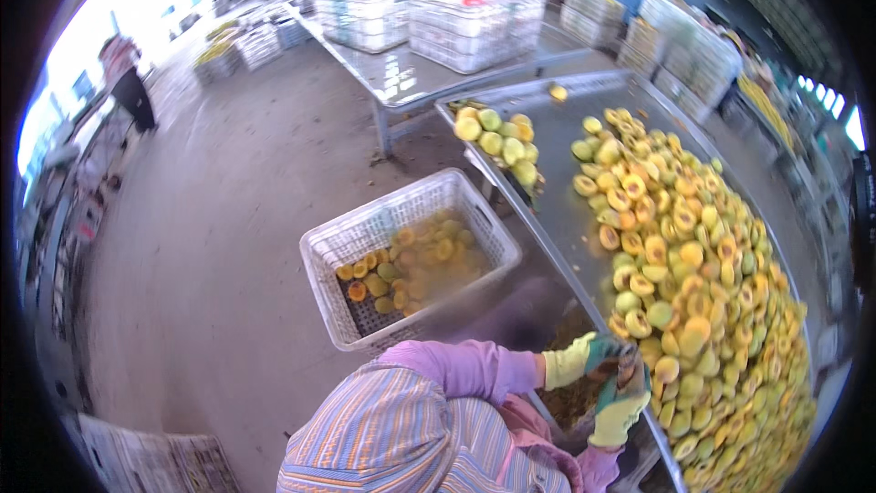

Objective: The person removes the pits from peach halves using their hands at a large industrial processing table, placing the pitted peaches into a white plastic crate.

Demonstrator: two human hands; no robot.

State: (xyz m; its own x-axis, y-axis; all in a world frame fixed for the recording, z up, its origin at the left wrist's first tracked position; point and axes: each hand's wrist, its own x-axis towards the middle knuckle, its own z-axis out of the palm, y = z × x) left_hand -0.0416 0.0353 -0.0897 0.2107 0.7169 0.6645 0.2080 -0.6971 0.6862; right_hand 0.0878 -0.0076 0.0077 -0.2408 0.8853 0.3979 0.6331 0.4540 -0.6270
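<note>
Both my hands meet at the near edge of a metal sorting table, wearing yellow-green knitted gloves with teal coating. My left hand comes from the upper side, and my right hand from below it. Their stained brown fingertips touch or nearly touch; blur hides whether they hold anything. Just beyond them lies a large heap of halved yellow peaches, many with cut faces and pit hollows showing. Beneath my hands, brown debris lies below the table edge.
A white plastic crate holding peach halves stands on the floor. Greenish-yellow whole-looking fruit sits at the table's far corner. Stacked crates stand on another metal table. One person is at far left; others work behind.
</note>
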